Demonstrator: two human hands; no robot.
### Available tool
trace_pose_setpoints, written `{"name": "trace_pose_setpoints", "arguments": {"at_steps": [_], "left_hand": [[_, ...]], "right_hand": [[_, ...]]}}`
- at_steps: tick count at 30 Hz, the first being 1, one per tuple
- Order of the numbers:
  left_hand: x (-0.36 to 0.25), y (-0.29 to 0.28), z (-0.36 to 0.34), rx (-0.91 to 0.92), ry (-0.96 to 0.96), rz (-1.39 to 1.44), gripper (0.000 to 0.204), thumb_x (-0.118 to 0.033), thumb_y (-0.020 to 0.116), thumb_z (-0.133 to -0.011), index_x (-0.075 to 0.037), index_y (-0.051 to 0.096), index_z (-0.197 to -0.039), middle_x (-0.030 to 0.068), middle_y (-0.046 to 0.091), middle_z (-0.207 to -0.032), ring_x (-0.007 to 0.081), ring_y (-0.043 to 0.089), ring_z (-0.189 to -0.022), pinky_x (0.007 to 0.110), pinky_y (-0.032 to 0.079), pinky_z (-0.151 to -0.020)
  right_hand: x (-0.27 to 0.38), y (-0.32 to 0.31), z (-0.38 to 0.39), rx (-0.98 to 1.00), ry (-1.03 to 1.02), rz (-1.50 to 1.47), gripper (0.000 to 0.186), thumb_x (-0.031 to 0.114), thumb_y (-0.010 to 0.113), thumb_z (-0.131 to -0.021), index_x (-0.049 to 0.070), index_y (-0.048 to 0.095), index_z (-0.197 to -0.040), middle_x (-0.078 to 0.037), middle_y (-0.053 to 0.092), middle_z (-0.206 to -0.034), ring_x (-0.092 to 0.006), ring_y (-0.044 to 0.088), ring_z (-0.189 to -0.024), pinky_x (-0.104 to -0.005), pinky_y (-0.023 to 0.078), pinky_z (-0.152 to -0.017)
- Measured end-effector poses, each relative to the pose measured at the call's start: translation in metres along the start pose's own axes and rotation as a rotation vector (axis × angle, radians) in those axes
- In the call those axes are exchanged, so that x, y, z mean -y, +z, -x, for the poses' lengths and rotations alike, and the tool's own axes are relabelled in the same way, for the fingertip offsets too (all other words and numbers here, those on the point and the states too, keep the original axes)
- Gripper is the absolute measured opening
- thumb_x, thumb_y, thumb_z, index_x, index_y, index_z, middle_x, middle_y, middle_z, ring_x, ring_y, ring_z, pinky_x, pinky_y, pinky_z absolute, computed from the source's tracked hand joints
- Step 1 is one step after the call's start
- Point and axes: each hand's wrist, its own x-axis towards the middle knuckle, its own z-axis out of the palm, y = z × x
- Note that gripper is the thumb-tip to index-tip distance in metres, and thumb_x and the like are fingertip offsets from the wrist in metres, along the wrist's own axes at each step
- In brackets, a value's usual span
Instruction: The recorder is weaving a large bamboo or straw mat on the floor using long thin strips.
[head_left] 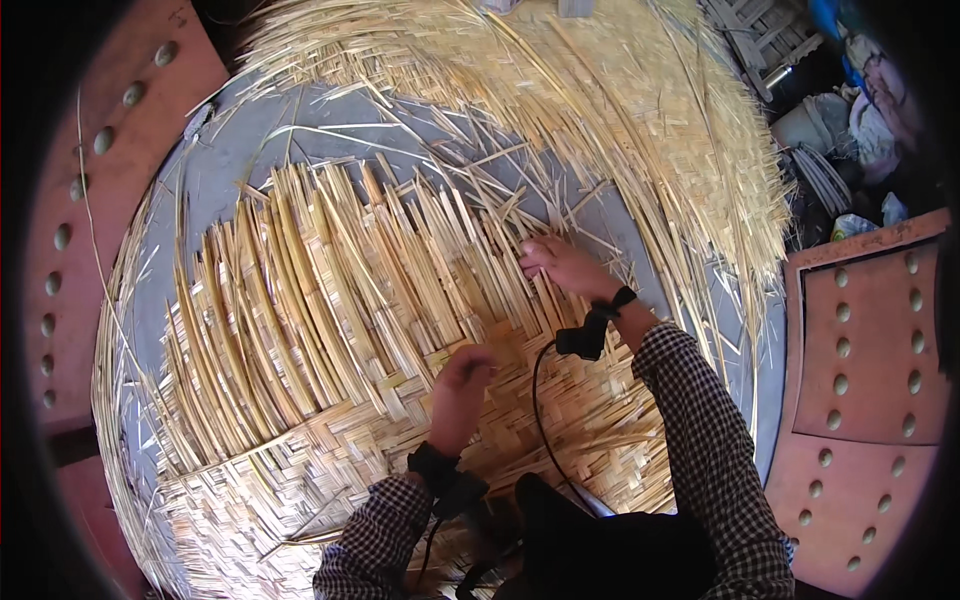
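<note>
Head view: the woven mat (330,440) fills the lower centre, its loose strips (330,270) fanning toward the upper left. The left hand (458,385) pinches a strip at the weave's edge; the right hand (562,265), fingers curled, grips strips at centre. Bare grey floor (230,150) shows upper left; a riveted red panel (870,370) bounds the right.

A woven mat (300,440) lies on the floor (330,130) in front of the person, its finished part nearest them and to the left. Loose strips (330,260) fan out from the mat's far edge, away from the person. Both hands rest on the mat: the left hand (460,385) near the middle, the right hand (562,266) farther out and to the right, among the strip ends. Behind and to the right, a large heap of strips (620,110) arcs around the mat. 2 studded panels (870,350) flank the floor, 1 left, 1 right. Clutter (840,120) sits at the far right.
</note>
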Motion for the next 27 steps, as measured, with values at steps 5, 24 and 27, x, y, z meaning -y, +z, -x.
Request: {"name": "trace_pose_setpoints", "arguments": {"at_steps": [5,24,27], "left_hand": [[-0.008,0.008,-0.003,0.100,-0.077,-0.102,0.019,0.005,0.050,-0.096,-0.004,0.063,-0.108,0.0004,0.063,-0.097,0.0093,0.058,-0.088,0.026,0.048,-0.080],[-0.004,0.070,-0.026,0.144,0.038,0.263,0.023,-0.011,0.051,-0.105,-0.001,0.064,-0.121,0.0022,0.065,-0.102,0.0092,0.060,-0.092,0.026,0.051,-0.080],[-0.009,0.074,-0.022,0.119,0.019,0.194,0.023,-0.013,0.050,-0.105,0.000,0.064,-0.118,0.0018,0.066,-0.099,0.0088,0.059,-0.090,0.025,0.050,-0.081]], "right_hand": [[0.008,0.001,0.006,-0.073,-0.065,0.259,0.023,0.021,0.066,-0.095,-0.001,0.058,-0.094,-0.005,0.061,-0.082,-0.0148,0.061,-0.079,-0.0308,0.050,-0.077],[0.059,0.045,0.110,-0.270,-0.299,0.031,0.011,0.009,0.071,-0.086,0.003,0.065,-0.093,-0.008,0.061,-0.085,-0.0219,0.061,-0.080,-0.0341,0.048,-0.073],[0.062,0.054,0.117,-0.363,-0.405,0.129,0.013,0.010,0.072,-0.086,0.002,0.065,-0.094,-0.007,0.062,-0.084,-0.0225,0.061,-0.078,-0.0341,0.049,-0.073]]}}
